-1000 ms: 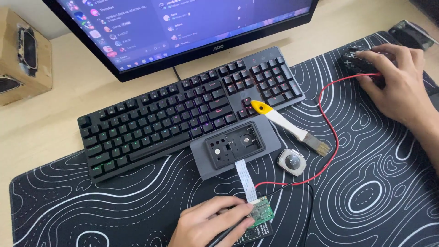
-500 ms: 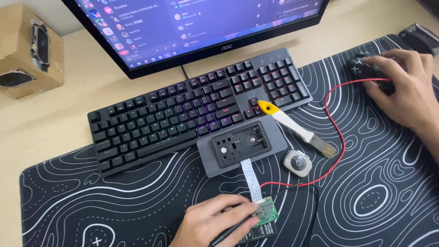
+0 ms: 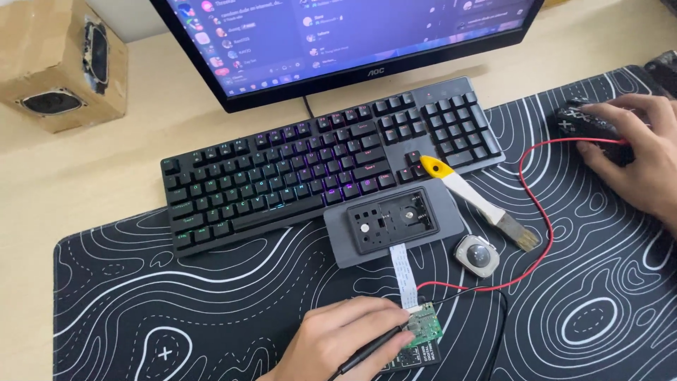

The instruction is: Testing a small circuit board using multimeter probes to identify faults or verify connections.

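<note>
The left hand (image 3: 338, 339) lies near the bottom edge of the black desk mat with white contour lines (image 3: 176, 296), its grip closed around a thin black probe (image 3: 370, 349) whose tip rests on a small green circuit board (image 3: 425, 326). That board sits on the mat, joined by a flat white ribbon cable (image 3: 405, 275) to a grey rectangular housing with a black perforated insert (image 3: 392, 224), which lies open just in front of the black backlit keyboard (image 3: 310, 169). A red wire (image 3: 529, 212) loops from the board toward the right hand (image 3: 638, 159), which is cupped over a black mouse (image 3: 589, 123) at the mat's right edge, fingers curled down on it. A yellow-handled flat scraper (image 3: 479, 201) and a small round grey part with a dark ball in it (image 3: 477, 255) lie loose beside the housing. By the look of it, disassembly is done and the board exposed; probing is in hand, and reassembly is left.
</note>
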